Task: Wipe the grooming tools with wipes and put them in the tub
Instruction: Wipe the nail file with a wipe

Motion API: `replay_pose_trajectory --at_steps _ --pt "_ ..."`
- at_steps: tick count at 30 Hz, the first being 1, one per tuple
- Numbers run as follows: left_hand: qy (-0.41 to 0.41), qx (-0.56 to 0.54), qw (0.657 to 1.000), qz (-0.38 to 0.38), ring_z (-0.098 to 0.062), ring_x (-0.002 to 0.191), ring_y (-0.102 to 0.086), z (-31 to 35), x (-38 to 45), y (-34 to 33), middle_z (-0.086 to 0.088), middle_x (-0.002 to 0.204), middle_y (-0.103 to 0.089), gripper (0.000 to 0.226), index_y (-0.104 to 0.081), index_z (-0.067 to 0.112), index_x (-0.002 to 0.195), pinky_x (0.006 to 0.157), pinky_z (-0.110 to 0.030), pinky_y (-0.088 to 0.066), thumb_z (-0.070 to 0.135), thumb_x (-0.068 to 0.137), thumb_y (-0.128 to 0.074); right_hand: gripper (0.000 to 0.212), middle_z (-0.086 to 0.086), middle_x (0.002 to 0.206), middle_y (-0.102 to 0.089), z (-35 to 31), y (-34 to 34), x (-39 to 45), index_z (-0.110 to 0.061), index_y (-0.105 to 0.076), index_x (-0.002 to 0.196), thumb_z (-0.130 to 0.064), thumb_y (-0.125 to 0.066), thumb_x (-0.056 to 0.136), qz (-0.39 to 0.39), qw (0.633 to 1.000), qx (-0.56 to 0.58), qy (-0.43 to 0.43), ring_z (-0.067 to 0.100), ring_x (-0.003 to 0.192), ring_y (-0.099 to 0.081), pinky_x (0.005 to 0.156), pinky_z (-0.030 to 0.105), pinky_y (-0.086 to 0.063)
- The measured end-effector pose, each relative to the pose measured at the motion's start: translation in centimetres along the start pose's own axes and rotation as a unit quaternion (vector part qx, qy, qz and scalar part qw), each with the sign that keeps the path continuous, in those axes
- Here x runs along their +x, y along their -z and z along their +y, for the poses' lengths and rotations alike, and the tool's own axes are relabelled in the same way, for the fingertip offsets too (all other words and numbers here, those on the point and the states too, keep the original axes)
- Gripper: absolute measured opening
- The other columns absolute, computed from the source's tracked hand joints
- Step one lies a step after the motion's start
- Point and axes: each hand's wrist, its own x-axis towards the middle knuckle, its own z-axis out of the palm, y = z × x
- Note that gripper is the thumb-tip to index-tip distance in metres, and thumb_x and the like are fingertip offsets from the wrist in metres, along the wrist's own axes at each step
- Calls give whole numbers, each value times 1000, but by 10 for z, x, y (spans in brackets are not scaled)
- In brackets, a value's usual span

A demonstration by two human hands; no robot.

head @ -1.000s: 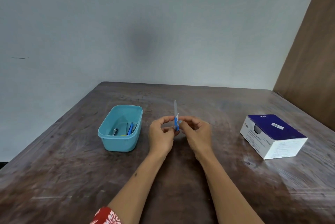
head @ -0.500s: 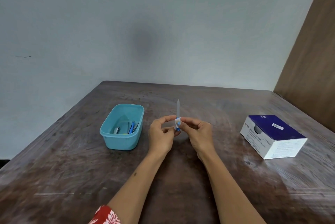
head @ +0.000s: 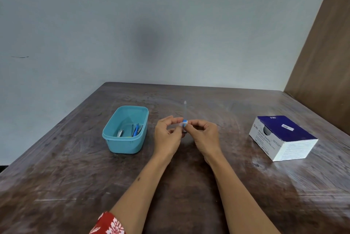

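— While both hands meet over the table [head: 189, 205], what holds what?
— Left hand [head: 166, 137] pinches the slim tool [head: 185, 114] near its blue base; right hand [head: 205, 135] pinches a white wipe [head: 182, 124] around it. The tool stands upright between them, just right of the tub [head: 126, 129].
— How should it handle?
— Light, thin, probably stiff and slippery once wet; grip the base.
— Beyond?
— Scuffed dark wood, swab box [head: 282, 137] at right, pale wall [head: 132, 25].

one tub [head: 125, 140], one box [head: 284, 137], two hands [head: 166, 135]
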Motion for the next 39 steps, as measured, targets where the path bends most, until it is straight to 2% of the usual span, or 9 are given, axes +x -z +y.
replay_pose_trajectory --at_steps 3,6,12,16,21,25,28,35,39 --pt "-14 7 1000 10 -3 84 -62 2 1 0 -2 119 -56 15 -63 35 78 62 -11 -51 22 83 -68 4 0 76 -72 -2 0 -1 -18 -76 76 -21 -74 74 -3 999 -35 30 6 71 -66 63 12 -50" --pt "-21 2 1000 5 3 80 -60 2 4 1 -3 122 -53 15 -66 29 76 59 -5 -47 17 82 -69 4 0 75 -71 -3 1 -3 -16 -76 74 -17 -73 71 -22 997 -64 46 6 68 -65 62 13 -49" --pt "21 -50 999 0 -4 103 -54 3 7 3 2 127 -48 15 -70 30 78 83 -24 -48 15 82 -67 10 -7 68 -70 -3 3 -5 -26 -74 66 -16 -75 69 -55 995 -82 34 1 64 -64 59 13 -45" --pt "34 -56 998 -21 0 103 -51 7 3 2 1 128 -49 16 -71 29 76 87 -25 -46 14 81 -68 8 -2 69 -71 -6 2 -5 -21 -75 67 -15 -74 73 -31 998 -33 36 8 66 -67 61 17 -48" --pt "70 -76 995 -7 -14 115 -52 9 3 3 -7 130 -53 11 -73 14 91 102 -39 -44 12 82 -66 11 -8 62 -70 -6 4 -7 -26 -73 62 -19 -74 70 -77 993 -85 17 -1 57 -61 52 10 -44" --pt "88 -101 991 -25 -26 118 -55 10 1 2 -15 111 -67 11 -71 7 92 105 -47 -41 8 84 -63 10 -1 68 -71 -9 1 -6 -22 -75 65 -19 -74 74 -40 997 -54 37 9 63 -66 60 19 -49" --pt "97 -104 990 -16 -19 104 -61 13 -1 3 -4 95 -71 10 -71 12 87 102 -47 -44 8 85 -62 17 -8 59 -69 -10 3 -8 -28 -72 58 -18 -73 72 -75 994 -78 28 -2 54 -59 52 10 -44" --pt "99 -116 988 -26 -26 112 -60 16 -4 2 -8 97 -70 12 -71 12 84 105 -45 -42 5 85 -61 12 0 64 -71 -12 2 -8 -21 -75 65 -13 -72 74 -53 996 -50 42 10 61 -65 58 20 -50" --pt "95 -110 989 -21 -20 104 -61 16 -4 5 -2 92 -70 13 -71 15 82 103 -46 -43 8 85 -61 12 -7 58 -68 -12 6 -9 -25 -72 58 -19 -73 68 -90 991 -96 22 -1 53 -58 52 12 -45"
